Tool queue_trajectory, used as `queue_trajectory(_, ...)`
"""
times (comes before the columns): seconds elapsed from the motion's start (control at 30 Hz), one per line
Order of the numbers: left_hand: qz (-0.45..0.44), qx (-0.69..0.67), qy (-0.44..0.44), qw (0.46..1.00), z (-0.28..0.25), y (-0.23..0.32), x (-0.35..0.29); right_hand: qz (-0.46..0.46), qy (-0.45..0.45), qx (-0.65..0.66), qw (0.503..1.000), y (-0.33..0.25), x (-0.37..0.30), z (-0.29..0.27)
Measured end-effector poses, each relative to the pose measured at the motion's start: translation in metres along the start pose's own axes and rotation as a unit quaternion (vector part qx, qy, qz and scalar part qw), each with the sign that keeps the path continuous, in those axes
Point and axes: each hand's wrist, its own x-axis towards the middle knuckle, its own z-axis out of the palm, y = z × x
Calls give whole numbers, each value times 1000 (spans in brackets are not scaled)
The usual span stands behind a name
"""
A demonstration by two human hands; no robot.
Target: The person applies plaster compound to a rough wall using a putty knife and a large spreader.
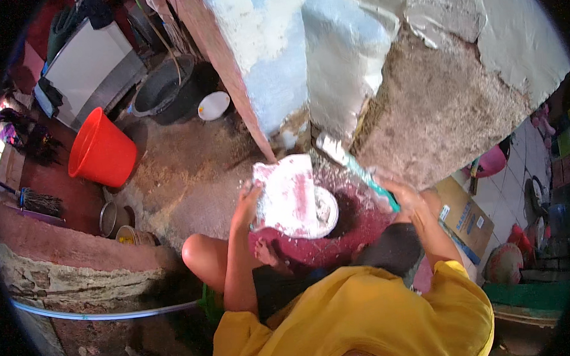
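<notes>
My left hand (248, 204) grips the left edge of a flat, plaster-smeared board (292, 194), white with reddish streaks. Partly under the board is a white round tub (331, 217) with pale, lumpy material in it. My right hand (399, 194) is closed around the green handle of a long tool (355, 166). Its far end is coated white and points to the foot of the wall corner; whether it is a scraper or a brush cannot be made out. The wall (349, 58) carries wet-looking grey-white plaster beside a patch of bare, rough cement (439, 105).
A red bucket (103, 149), a black basin (171, 87) and a white lid-like disc (214, 106) stand at the left. A low crumbling ledge (83, 253) runs along the lower left. Flattened cardboard (464, 217) lies by my right knee, with household goods beyond.
</notes>
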Motion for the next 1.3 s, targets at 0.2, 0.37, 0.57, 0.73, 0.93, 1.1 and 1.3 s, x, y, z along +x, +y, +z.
queue_trajectory(0.2, 142, 338, 118, 923, -29, -63, 35, 48, 132, -43, 989, 93, 38, -52)
queue_trajectory(0.37, 81, 71, 126, 986, -35, -32, -13, -102, 178, -482, 852, 268, 102, -82)
queue_trajectory(0.57, 194, -78, 26, 978, 65, 35, -48, 40, 177, -564, 806, 279, 96, -99)
queue_trajectory(0.73, 400, -3, 40, 916, 129, 99, -59, 46, 179, -569, 801, 287, 89, -98)
queue_trajectory(0.93, 791, 150, -48, 591, 230, 199, -41, 83, 194, -567, 796, 295, 88, -98)
queue_trajectory(1.1, 740, 14, -36, 672, 295, 197, -41, 86, 134, -561, 812, 303, 91, -99)
queue_trajectory(1.3, 614, -24, -74, 785, 298, 183, -89, 88, 157, -567, 804, 307, 92, -106)
